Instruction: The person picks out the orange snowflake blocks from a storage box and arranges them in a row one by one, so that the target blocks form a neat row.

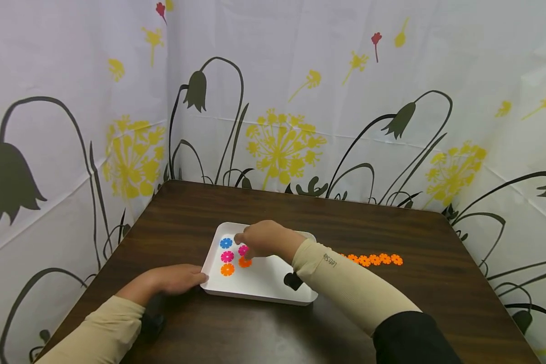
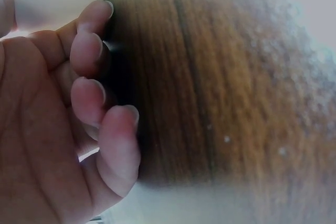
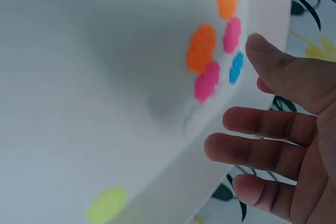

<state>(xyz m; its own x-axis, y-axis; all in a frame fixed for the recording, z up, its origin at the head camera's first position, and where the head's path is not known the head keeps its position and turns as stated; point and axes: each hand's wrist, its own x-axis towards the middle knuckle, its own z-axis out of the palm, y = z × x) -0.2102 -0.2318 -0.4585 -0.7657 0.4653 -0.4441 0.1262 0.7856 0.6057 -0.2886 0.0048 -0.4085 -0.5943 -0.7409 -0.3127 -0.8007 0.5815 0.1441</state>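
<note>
A shallow white tray (image 1: 259, 294) lies on the table. My left hand (image 1: 177, 279) holds its left edge near the front corner, thumb and index finger at the wall. Above the tray's back left part hovers my right hand (image 1: 268, 240), fingers apart and nothing visible between them in the right wrist view. Flower-shaped plastic discs lie below: a blue disc (image 1: 226, 243), a pink disc (image 1: 227, 257) and an orange disc (image 1: 227, 269) line the left side. Beside them are another pink disc (image 1: 243, 250) and another orange disc (image 1: 244, 262), partly covered by my hand in the head view.
A yellow-green disc (image 3: 106, 205) lies elsewhere in the tray, hidden in the head view. Right of the tray, a row of several orange discs (image 1: 375, 259) runs along the dark wooden table (image 1: 418, 293), partly behind my right sleeve. A patterned curtain (image 1: 300, 76) hangs behind.
</note>
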